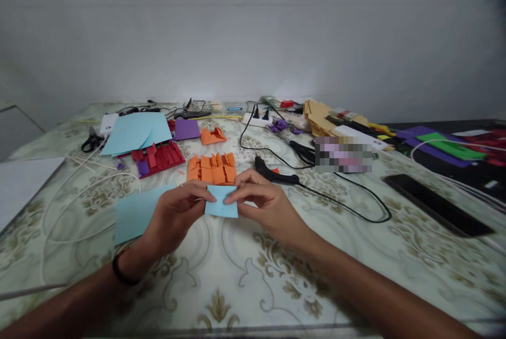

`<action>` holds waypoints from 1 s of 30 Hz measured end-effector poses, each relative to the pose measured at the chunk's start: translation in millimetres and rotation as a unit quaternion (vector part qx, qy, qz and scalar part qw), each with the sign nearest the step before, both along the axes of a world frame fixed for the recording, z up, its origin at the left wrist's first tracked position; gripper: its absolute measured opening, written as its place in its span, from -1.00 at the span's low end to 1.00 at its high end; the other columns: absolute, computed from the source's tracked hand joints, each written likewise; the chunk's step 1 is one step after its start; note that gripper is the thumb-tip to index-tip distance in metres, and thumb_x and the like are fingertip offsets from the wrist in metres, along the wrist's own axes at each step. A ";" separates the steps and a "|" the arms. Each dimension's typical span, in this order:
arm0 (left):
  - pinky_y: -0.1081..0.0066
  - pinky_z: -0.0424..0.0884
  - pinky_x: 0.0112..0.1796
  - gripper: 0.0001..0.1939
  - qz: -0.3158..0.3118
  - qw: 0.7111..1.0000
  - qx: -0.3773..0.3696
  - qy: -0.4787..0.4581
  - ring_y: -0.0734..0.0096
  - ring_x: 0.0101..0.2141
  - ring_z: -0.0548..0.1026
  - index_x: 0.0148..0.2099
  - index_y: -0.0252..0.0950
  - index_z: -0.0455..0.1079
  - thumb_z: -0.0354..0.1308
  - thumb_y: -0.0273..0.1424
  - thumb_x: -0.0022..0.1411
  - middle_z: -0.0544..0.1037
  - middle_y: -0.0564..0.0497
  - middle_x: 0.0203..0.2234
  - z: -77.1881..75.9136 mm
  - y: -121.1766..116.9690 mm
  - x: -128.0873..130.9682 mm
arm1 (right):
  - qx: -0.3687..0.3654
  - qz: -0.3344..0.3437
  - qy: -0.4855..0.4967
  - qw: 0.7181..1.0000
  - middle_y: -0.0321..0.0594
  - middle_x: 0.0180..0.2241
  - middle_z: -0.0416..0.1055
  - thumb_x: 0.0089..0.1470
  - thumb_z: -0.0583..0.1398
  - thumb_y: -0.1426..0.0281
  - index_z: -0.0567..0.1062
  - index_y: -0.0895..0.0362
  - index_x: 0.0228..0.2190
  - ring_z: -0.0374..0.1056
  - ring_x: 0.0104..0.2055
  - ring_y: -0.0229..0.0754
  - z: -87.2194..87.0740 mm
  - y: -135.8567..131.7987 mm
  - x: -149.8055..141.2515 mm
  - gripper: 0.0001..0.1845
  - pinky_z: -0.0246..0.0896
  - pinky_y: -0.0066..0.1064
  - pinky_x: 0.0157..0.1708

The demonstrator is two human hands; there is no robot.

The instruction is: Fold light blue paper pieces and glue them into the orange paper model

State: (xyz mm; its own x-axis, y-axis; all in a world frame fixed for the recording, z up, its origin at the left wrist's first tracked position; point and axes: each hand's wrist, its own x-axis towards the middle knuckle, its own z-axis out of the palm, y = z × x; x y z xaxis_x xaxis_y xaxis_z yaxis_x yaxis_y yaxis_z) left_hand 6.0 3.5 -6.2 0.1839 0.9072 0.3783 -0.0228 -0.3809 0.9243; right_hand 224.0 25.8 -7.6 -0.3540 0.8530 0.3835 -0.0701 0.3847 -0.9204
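A small folded light blue paper piece point(221, 203) is held just above the patterned table point(245, 270) between both hands. My left hand point(176, 215) pinches its left edge with thumb and fingertips. My right hand point(263, 202) pinches its right edge, fingers pressed together. A larger light blue sheet point(132, 215) lies flat on the table under and left of my left hand. Just beyond the hands lies a cluster of folded orange paper pieces point(212, 168).
Folded red pieces point(160, 157), a purple square point(186, 129), light blue sheets point(134, 132) and scissors point(92, 141) lie at the back left. A black glue gun point(274, 171) with cable, a power strip point(256, 118), a phone point(437, 204) and coloured sheets point(450, 146) lie to the right.
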 end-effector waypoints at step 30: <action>0.41 0.51 -0.27 -0.95 0.086 0.985 0.101 0.108 0.34 -0.29 0.59 -0.31 -0.22 0.62 0.39 -0.40 0.24 0.66 -0.02 -0.35 27.6 -17.9 -1.0 | 0.004 -0.026 0.075 0.997 -0.21 -0.31 0.52 0.05 0.45 0.28 0.65 0.06 -0.43 0.47 -0.28 -0.19 15.8 -21.8 -20.3 -0.86 0.49 -0.35 -0.31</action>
